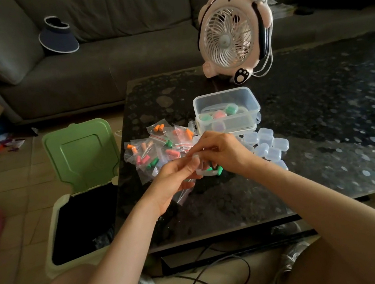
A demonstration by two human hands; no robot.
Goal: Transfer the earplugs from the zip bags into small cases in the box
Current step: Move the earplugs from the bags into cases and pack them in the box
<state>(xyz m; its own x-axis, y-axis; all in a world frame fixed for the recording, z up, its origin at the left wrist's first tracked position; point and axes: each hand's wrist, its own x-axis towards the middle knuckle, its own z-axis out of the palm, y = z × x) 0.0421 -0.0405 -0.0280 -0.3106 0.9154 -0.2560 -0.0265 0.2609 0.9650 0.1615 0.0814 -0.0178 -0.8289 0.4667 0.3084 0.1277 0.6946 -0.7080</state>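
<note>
Head view showed both hands meeting low over the near left part of the table [323,108]. The left hand [174,175] lay palm up, wrist bent a little, and its grip was closed: the curled fingers and the thumb on top were clamped on a small case [207,172] of clear plastic. An emptied-looking zip bag [185,195] hung below this hand, touching the palm side. The right hand [222,151] had its back to the camera, and its bent fingers came down on the same case from above, so this grip was closed on the case too; the fingertips themselves were hidden. Two green earplugs [219,169] showed at the right end of the case, just under the right hand. Both forearms ran up from the lower corners and drew together at the hands.

Just behind the left hand lay a pile of zip bags [153,147] with orange, pink and green earplugs inside. Behind the right hand stood the clear box [225,101], and in it some cases already filled with coloured earplugs. Beside the box, to the right of the hands, a group of empty cases [268,143] lay close together. Further back on the table stood a pink fan [233,36]. Left of the table, on the floor, a bin [56,236] stood with its green lid [79,149] raised.
</note>
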